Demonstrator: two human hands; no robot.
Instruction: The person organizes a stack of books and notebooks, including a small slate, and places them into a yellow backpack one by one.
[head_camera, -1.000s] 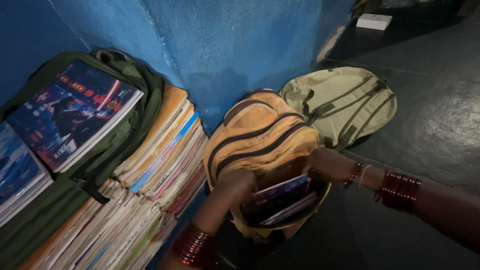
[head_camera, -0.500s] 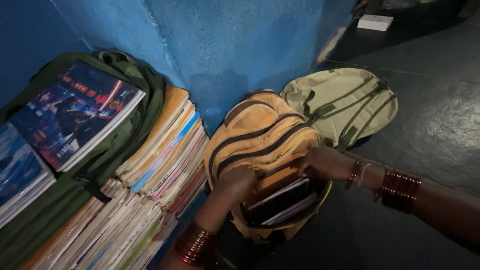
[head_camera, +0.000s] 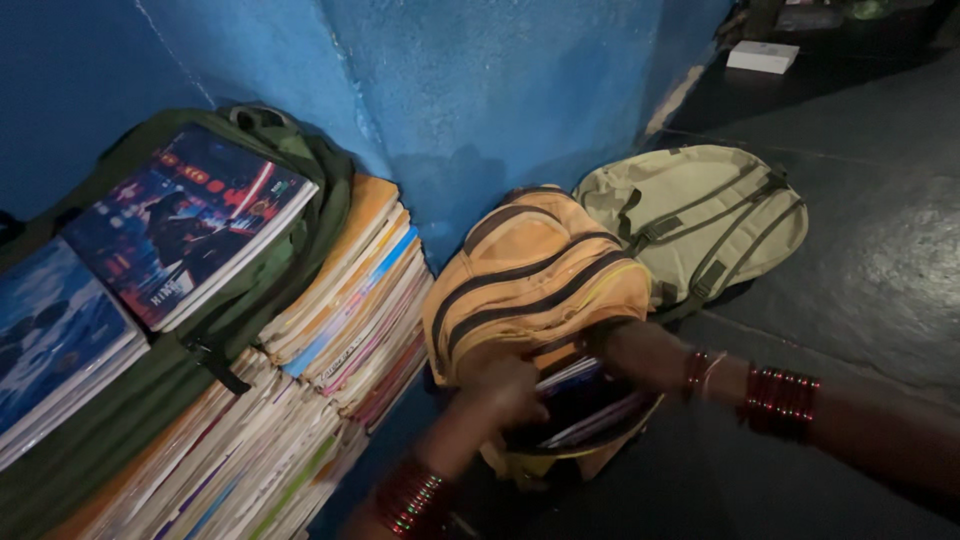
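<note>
Down in the head view, an orange fabric backpack with dark brown stripes stands propped against the blue painted wall, its mouth gaping toward six o'clock so that books can slide in upright. The left hand is blurred at the near lip of the opening, seemingly pressing on the thin books inside, though whether its fingers are curled or flat I cannot tell. The right hand comes in from three o'clock and closes over the far edge of the opening, apparently holding it wide. Both wrists carry stacks of red bangles. At two o'clock from the orange bag, touching it, an olive-beige canvas backpack lies flat, straps up, on the dark floor. At nine o'clock, leaning stacks of thin paperback exercise books rest against the wall, with a dark green cloth backpack draped over them and two glossy illustrated notebooks on top. Count: three backpacks, two hands, one small white box at one o'clock.
</note>
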